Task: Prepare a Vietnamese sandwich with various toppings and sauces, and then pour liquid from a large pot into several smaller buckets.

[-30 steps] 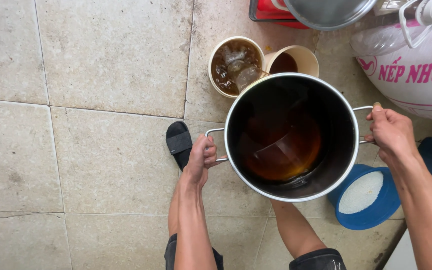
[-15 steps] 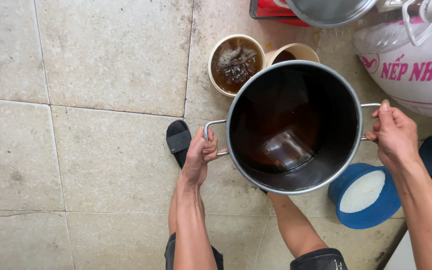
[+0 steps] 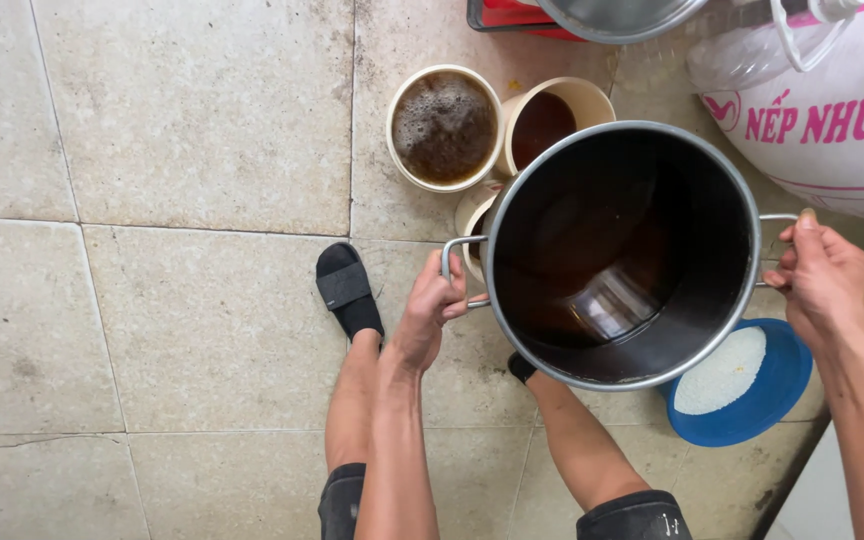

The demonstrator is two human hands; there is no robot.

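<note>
Both hands, L & R, fists closed on steel pot handles; cream cups just beyond, blue bowl under rim

Open tiled floor leftward; cream cups, blue bowl and white sack crowd the pot.

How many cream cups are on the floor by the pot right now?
3: one foamy cup at the back left, one cup of dark liquid beside it, and a third cup mostly hidden behind the pot. More may be hidden.
</note>
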